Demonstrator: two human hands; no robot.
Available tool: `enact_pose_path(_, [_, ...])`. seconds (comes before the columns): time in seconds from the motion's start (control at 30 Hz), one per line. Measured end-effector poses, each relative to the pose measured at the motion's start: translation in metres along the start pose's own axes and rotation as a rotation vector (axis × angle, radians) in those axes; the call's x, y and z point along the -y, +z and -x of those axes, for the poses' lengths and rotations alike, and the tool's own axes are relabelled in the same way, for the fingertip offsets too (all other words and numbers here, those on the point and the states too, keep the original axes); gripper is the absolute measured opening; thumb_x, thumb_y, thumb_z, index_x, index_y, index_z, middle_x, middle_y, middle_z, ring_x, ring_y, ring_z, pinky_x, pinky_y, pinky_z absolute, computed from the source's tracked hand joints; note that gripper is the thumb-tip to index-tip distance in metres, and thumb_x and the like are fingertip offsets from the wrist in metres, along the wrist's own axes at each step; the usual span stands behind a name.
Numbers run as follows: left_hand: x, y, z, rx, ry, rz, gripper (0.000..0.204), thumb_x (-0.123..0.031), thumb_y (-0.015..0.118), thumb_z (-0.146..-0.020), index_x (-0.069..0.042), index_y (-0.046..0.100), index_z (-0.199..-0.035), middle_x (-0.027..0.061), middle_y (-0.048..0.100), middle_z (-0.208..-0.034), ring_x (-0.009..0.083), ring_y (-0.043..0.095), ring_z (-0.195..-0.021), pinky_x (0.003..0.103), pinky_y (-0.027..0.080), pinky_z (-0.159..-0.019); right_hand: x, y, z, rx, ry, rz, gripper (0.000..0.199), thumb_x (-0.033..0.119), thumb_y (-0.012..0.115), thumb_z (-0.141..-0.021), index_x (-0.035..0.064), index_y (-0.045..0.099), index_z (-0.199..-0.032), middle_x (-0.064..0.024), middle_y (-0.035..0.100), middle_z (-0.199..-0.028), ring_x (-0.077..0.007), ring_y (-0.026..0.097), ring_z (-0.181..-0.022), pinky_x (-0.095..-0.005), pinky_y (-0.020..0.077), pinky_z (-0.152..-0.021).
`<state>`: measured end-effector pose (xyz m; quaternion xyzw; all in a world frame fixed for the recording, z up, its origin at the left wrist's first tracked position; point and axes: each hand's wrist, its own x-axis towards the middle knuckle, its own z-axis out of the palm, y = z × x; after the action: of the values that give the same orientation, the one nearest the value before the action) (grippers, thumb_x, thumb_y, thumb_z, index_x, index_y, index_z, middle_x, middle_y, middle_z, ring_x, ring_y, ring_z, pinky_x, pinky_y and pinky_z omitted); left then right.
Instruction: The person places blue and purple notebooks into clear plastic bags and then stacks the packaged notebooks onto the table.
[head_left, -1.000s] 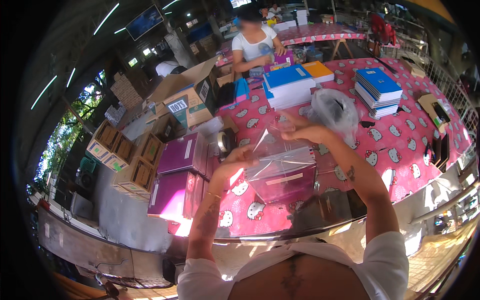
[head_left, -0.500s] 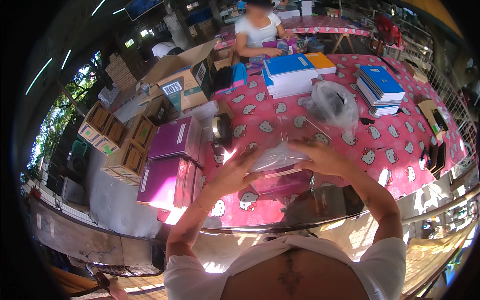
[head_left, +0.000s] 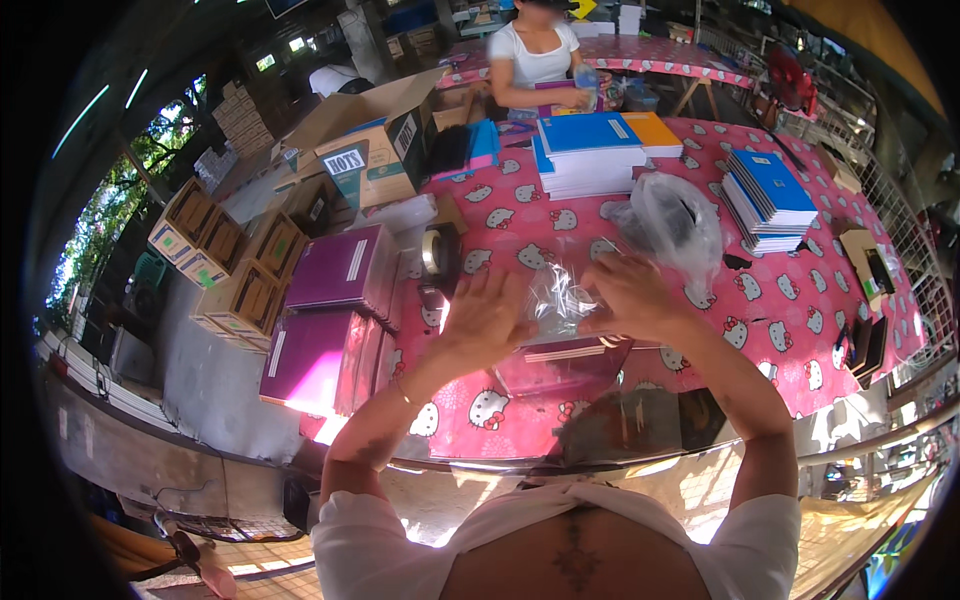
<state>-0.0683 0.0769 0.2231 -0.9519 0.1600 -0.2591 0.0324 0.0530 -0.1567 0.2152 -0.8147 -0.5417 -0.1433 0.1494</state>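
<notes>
A sheet of clear plastic film (head_left: 562, 302), crinkled and shiny, lies between my hands over a purple notebook pack (head_left: 560, 372) near the table's front edge. My left hand (head_left: 486, 318) rests at the film's left side, fingers stretched forward and thumb toward the pack. On the opposite side, my right hand (head_left: 632, 298) has its fingers apart, the thumb low near the pack's far edge. Both hands touch the film or hover just over it; the exact contact is hard to see. Left of my left hand stands a roll of tape (head_left: 432, 252) in a dark dispenser.
Purple notebook stacks (head_left: 318, 352) stand at the left, near cardboard boxes (head_left: 372, 165). Blue notebooks (head_left: 590, 135) are piled at the back, another blue stack (head_left: 770, 190) at the right. A clear plastic bag (head_left: 678, 225) lies nearby. A person (head_left: 535, 60) works across the pink patterned table (head_left: 500, 440).
Both hands have stayed over the pack while the film between them has flattened and crumpled. My left hand has shifted slightly left. Across the table, the person has straightened up a little.
</notes>
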Motion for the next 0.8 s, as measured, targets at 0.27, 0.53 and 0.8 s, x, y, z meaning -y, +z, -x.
enact_pose_path(0.27, [0.074, 0.072, -0.039, 0.711, -0.178, 1.459, 0.055, -0.043, 0.080, -0.082, 0.000, 0.065, -0.112, 0.0070, 0.064, -0.092, 0.0141, 0.060, -0.084, 0.025, 0.046, -0.072, -0.048, 0.041, -0.004, 0.278, 0.350, -1.143, 0.038, 0.018, 0.073, -0.090, 0.0018, 0.060, -0.122, -0.0056, 0.067, -0.107, -0.0116, 0.063, -0.095, -0.0283, 0.0506, -0.083])
enact_pose_path(0.53, [0.121, 0.157, 0.002, 0.049, -0.844, 0.957, 0.033, -0.036, 0.069, -0.091, -0.004, 0.072, -0.099, 0.0079, 0.072, -0.087, 0.0183, 0.071, -0.081, 0.031, 0.054, -0.067, -0.038, 0.039, 0.015, 0.165, 0.470, -1.157, 0.037, 0.018, 0.073, -0.090, 0.0018, 0.062, -0.121, -0.0065, 0.068, -0.101, -0.0121, 0.064, -0.093, -0.0270, 0.0523, -0.081])
enact_pose_path(0.8, [0.211, 0.212, 0.113, -0.216, -1.443, 1.438, 0.008, -0.012, 0.071, -0.087, -0.009, 0.066, -0.082, -0.0021, 0.044, -0.056, 0.0097, 0.044, -0.047, 0.032, 0.046, -0.047, -0.030, 0.037, 0.005, 0.196, 0.476, -1.144, 0.037, 0.021, 0.071, -0.092, 0.0021, 0.061, -0.122, -0.0063, 0.067, -0.103, -0.0119, 0.063, -0.094, -0.0274, 0.0519, -0.081])
